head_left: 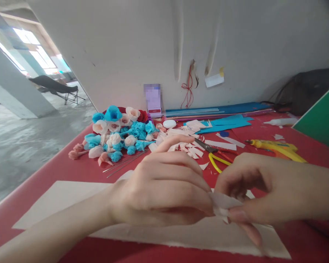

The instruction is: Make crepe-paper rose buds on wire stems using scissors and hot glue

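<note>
A small piece of pale, thin crepe paper is held between my two hands, gathered and slightly twisted. My left hand is closed on its left end, index finger lifted and bent above the others. From the right side, my right hand pinches the same piece between thumb and fingers. Beneath both hands lies a large cream paper sheet on the red table. Scissors with yellow and red handles rest just behind my right hand. My left palm and some fingertips are hidden.
Blue, white and pink paper flowers are heaped at back left, with thin wires nearby. Pale paper scraps and blue paper strips lie behind my hands. A yellow glue gun sits right. A phone leans on the wall.
</note>
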### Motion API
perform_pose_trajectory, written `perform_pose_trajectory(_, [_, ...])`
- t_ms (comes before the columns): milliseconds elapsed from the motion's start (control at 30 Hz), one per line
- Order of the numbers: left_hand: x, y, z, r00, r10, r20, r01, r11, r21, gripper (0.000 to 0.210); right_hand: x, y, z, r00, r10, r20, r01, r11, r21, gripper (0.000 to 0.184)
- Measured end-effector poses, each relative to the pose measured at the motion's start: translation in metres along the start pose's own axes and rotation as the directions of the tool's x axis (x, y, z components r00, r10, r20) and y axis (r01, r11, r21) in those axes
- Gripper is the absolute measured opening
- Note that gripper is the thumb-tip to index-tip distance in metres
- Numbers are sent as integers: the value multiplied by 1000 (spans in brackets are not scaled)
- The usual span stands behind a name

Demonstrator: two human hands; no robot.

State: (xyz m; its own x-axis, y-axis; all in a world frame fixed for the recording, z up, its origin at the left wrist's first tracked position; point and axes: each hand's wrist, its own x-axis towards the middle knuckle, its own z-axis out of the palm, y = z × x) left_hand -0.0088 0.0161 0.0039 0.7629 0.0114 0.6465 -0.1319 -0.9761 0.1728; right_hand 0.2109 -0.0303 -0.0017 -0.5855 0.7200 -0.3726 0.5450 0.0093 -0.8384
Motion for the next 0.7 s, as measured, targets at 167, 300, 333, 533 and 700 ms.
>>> perform_pose_trajectory(167, [-2, 0, 3, 1000, 6, 30, -5, 999, -41, 7, 0, 6, 0, 999, 42, 4, -42, 997, -61, 24])
perform_pose_trajectory(300, [-4, -2, 4, 999, -3, 42, 6, 997, -81, 8, 4, 6, -1, 999, 26, 22, -26, 999, -24, 25])
perform_pose_trajectory(333, [-4, -2, 4, 999, -10, 44, 14, 996, -84, 7, 6, 5, -1, 999, 18, 36, -18, 1000, -13, 26])
perform_pose_trajectory(533, [-18, -5, 13, 995, -92, 28, 94, 992, -86, 8, 24, 4, 4, 990, -29, 138, 15, 994, 106, 24])
perform_pose_trajectory(700, [-41, -3, 24, 978, -200, -63, 201, 979, 13, 14, 37, 10, 7, 996, 19, 91, -21, 1000, 22, 19])
